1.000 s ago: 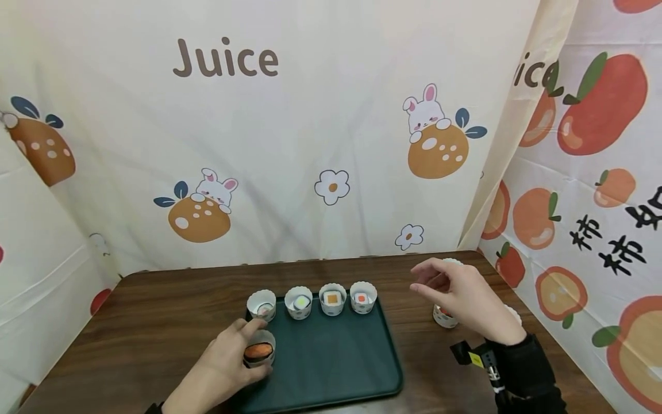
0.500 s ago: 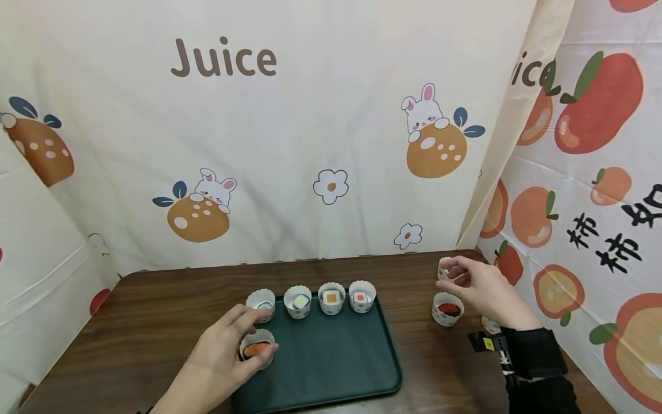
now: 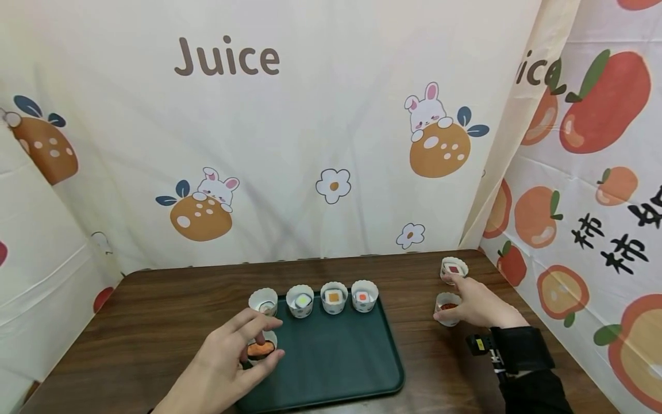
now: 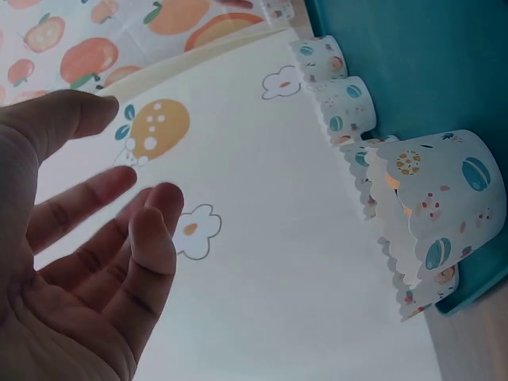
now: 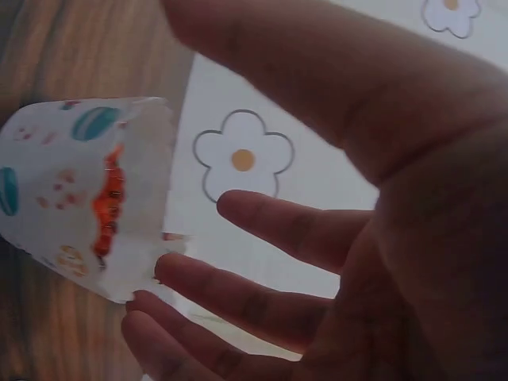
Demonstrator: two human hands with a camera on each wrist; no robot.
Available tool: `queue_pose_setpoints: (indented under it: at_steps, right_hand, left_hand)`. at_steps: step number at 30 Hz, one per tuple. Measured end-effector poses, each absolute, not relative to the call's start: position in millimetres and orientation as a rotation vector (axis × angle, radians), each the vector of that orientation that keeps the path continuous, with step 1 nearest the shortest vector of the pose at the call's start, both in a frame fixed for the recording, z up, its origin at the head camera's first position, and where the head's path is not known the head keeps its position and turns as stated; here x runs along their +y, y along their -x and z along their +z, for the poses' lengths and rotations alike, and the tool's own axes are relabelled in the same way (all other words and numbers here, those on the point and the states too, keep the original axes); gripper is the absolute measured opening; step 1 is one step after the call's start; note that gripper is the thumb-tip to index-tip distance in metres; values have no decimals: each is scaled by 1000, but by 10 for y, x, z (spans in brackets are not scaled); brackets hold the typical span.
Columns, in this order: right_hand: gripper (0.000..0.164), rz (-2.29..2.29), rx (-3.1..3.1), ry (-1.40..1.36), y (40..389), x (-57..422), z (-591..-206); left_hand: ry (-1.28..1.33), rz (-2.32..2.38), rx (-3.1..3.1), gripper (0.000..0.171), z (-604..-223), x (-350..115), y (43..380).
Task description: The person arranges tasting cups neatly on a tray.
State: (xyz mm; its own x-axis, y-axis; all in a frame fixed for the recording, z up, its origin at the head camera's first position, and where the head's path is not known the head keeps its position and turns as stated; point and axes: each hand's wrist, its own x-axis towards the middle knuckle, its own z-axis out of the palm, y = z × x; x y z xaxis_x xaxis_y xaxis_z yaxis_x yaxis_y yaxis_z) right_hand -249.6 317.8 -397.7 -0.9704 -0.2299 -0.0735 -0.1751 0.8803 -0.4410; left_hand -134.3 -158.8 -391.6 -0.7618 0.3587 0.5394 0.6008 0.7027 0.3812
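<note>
My left hand (image 3: 222,359) hovers with loosely bent fingers over a patterned paper cup (image 4: 460,198) at the tray's left side. Inside that cup lies an orange-topped piece (image 3: 260,348) resembling sushi. Nothing is between the left fingers, and the left wrist view has the cup apart from them. At the right of the table, my right hand (image 3: 483,305) reaches around a scalloped paper cup (image 5: 55,190) holding something glossy and orange-red (image 5: 109,208). Its thumb and fingers are spread, with the thumb overlapping this cup in the head view.
A dark green tray (image 3: 336,368) lies on the wooden table (image 3: 150,333). Several paper cups line its back edge, among them one with a yellow-brown square (image 3: 333,296) inside. Another cup (image 3: 454,265) with a dark red-and-white piece stands behind the right hand. Printed curtains (image 3: 289,132) enclose the table.
My right hand moved right toward the far cup, then came down and nearer to the orange-red cup. The left hand moved off its cup, fingers lifting away.
</note>
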Motion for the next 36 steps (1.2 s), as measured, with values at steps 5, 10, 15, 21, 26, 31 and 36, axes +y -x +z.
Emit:
queue_pose_setpoints:
  at_steps: [5, 10, 15, 21, 26, 31, 36]
  right_hand:
    - [86, -665, 2903, 269, 2533, 3170, -4058]
    - [73, -653, 2909, 271, 2560, 3162, -4126]
    - [69, -630, 2901, 239, 2576, 3144, -4187]
    - [62, -622, 2894, 246, 2577, 3121, -4215]
    - [59, -616, 2906, 281, 2570, 3103, -4194]
    - [60, -619, 2930, 338, 2560, 3079, -4139]
    - [61, -648, 2944, 392, 2526, 3034, -4049]
  left_hand:
    - [824, -755, -2427, 44, -3952, -1605, 1349]
    - [835, -746, -2436, 42, -3947, -1617, 1348]
    - [836, -759, -2459, 42, -3945, -1628, 1348]
    - [856, -759, -2439, 40, -3943, -1619, 1356]
    - [853, -752, -2480, 36, -3927, -1629, 1358]
    - [857, -765, -2501, 34, -3923, -1636, 1364]
    - [829, -748, -2556, 32, -3914, -1646, 1371]
